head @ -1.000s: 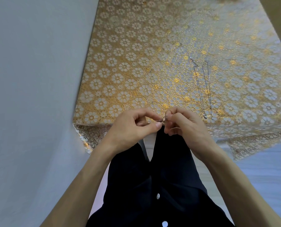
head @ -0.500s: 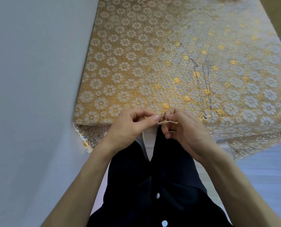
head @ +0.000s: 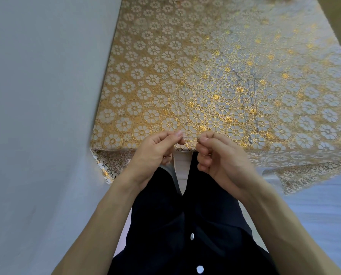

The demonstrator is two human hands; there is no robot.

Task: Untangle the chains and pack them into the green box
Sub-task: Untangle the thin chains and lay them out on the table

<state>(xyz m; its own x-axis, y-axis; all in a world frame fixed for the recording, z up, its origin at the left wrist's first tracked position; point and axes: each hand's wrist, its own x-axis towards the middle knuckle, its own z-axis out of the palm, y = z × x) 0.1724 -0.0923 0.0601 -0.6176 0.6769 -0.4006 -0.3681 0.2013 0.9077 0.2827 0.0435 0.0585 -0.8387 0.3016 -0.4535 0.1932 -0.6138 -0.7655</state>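
left hand (head: pixel 155 153) and right hand (head: pixel 223 157) over near table edge, slightly apart. each pinches thumb to forefinger on an end of a thin chain (head: pixel 182 138), other fingers curled; strand between too fine to trace. second chain (head: pixel 250 108) lies stretched on gold floral tablecloth (head: pixel 165 86), right of hands.

Chain (head: pixel 182 138) between left hand (head: pixel 155 153) and right hand (head: pixel 223 157) too thin to trace; tablecloth (head: pixel 165 76) cut off at top.
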